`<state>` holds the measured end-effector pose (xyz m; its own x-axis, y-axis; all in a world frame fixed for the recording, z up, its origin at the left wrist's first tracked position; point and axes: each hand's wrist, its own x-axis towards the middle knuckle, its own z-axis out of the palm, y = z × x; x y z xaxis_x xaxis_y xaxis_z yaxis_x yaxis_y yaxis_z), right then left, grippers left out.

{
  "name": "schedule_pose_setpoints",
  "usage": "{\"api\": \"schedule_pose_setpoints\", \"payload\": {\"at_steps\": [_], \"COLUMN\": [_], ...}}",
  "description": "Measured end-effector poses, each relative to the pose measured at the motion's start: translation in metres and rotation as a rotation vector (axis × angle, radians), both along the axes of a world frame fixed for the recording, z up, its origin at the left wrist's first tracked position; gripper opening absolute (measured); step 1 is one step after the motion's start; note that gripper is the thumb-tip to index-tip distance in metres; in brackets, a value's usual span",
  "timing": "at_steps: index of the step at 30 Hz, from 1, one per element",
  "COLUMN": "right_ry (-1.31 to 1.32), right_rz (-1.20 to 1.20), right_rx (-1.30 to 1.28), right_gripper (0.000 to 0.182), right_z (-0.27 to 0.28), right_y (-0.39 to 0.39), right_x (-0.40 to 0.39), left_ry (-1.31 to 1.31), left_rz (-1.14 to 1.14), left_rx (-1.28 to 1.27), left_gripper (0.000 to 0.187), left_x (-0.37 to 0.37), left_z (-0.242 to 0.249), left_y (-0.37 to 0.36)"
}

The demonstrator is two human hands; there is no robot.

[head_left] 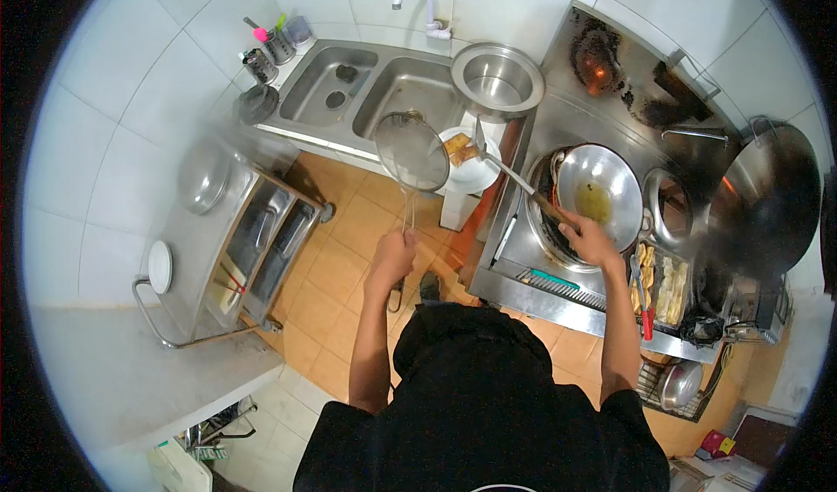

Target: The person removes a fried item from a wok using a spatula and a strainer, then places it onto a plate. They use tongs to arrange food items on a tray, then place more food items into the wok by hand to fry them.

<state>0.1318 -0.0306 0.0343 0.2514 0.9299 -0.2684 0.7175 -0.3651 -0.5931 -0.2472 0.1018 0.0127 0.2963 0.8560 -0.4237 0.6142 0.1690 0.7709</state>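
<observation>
My left hand (395,255) is closed around the wire handle of a round mesh strainer (411,151), held up beside the sink. My right hand (590,241) grips the wooden handle of a metal spatula (514,176). The spatula's head is over a white plate (473,178), right at some browned fried pieces (459,148) lying on it. Close to my right hand, a metal wok (621,168) sits on the stove with a little yellow oil (593,203) in its bottom.
A tray of long fried pieces (671,290) with red-handled tongs (646,313) stands right of the wok. A large blackened wok (767,200) leans at far right. Behind the plate are a steel pot (498,81) and double sink (327,100); a metal cart (193,270) stands left.
</observation>
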Motion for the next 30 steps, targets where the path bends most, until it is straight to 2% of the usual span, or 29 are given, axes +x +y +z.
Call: {"api": "schedule_pose_setpoints", "payload": {"at_steps": [2, 4, 6, 8, 9, 12, 13, 15, 17, 19, 20, 23, 26, 30], "right_ry": [-0.055, 0.015, 0.072, 0.199, 0.152, 0.225, 0.239, 0.294, 0.386, 0.594, 0.487, 0.45, 0.526, 0.588], "right_rz": [-0.021, -0.125, -0.207, -0.228, -0.229, -0.304, -0.333, -0.335, -0.407, -0.458, -0.509, -0.632, -0.657, -0.644], "right_rx": [0.038, -0.004, -0.106, 0.0, -0.034, -0.026, -0.058, 0.063, 0.047, -0.057, 0.051, 0.001, 0.003, 0.041], "right_gripper": [0.044, 0.042, 0.041, 0.039, 0.039, 0.035, 0.032, 0.029, 0.028, 0.029, 0.032, 0.033, 0.033, 0.034], "right_z": [0.019, 0.029, -0.003, -0.047, -0.045, -0.02, -0.016, -0.026, -0.051, -0.057, -0.058, -0.052, -0.072, -0.062], "right_y": [-0.015, -0.029, -0.045, -0.063, -0.063, -0.067, -0.069, -0.078, -0.09, -0.091, -0.096, -0.119, -0.156, -0.175], "right_x": [-0.026, -0.055, -0.079, -0.104, -0.118, -0.151, -0.157, -0.164, -0.167, -0.171, -0.177, -0.178, -0.173, -0.155], "left_ry": [0.026, -0.048, -0.118, -0.229, -0.227, -0.198, -0.28, -0.362, -0.376, -0.384, -0.411, -0.44, -0.474, -0.441], "left_rz": [-0.007, 0.014, 0.033, 0.117, 0.094, 0.01, 0.034, 0.033, 0.057, 0.002, -0.017, -0.075, -0.134, -0.173], "left_rx": [-0.003, -0.023, -0.044, -0.116, -0.126, -0.074, -0.108, -0.161, -0.268, -0.284, -0.304, -0.353, -0.362, -0.351], "left_gripper": [0.03, 0.029, 0.029, 0.029, 0.029, 0.029, 0.029, 0.028, 0.027, 0.026, 0.027, 0.028, 0.027, 0.026], "left_x": [-0.012, -0.023, -0.029, -0.031, -0.031, -0.032, -0.035, -0.033, -0.031, -0.031, -0.031, -0.029, -0.019, 0.004], "left_z": [0.012, 0.005, -0.009, -0.03, -0.029, -0.029, -0.033, -0.043, -0.063, -0.069, -0.071, -0.078, -0.074, -0.066], "left_y": [-0.01, -0.021, -0.028, -0.037, -0.04, -0.054, -0.058, -0.061, -0.063, -0.058, -0.058, -0.073, -0.086, -0.12]}}
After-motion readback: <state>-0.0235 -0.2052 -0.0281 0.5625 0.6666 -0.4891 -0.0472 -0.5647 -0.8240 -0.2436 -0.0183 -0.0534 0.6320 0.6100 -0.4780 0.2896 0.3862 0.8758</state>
